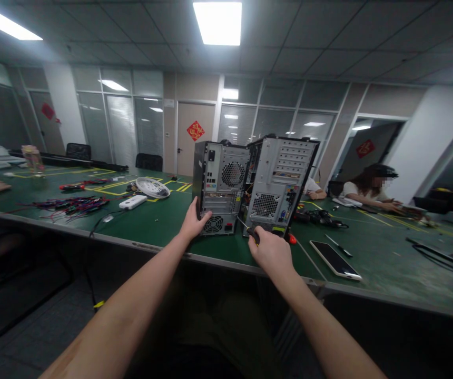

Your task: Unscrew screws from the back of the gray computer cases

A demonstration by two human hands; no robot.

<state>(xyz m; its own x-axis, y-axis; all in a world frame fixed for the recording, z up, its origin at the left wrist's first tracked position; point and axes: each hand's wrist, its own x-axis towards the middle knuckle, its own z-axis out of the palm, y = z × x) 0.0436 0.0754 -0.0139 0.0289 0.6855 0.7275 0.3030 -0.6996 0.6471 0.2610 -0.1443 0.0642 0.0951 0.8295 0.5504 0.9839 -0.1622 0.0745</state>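
Two desktop computer cases stand upright side by side, rear panels toward me. On the left one, a computer case [226,184] with a round fan grille, my left hand [194,221] grips the lower left edge, thumb on the rear panel. My right hand [271,250] is closed around a screwdriver [253,233]; its black handle shows, and the shaft points up and left to the gap between the cases, low down. Whether the tip touches the metal I cannot tell. The wider computer case [274,179] on the right stands just behind that hand.
A phone [335,259] and a thin pen-like tool [339,245] lie at right. On the left are tangled wires [70,205], a white power strip [133,202] and a white basket [153,180]. Black cables [321,217] lie behind the right case. Other people sit around the green table [167,217].
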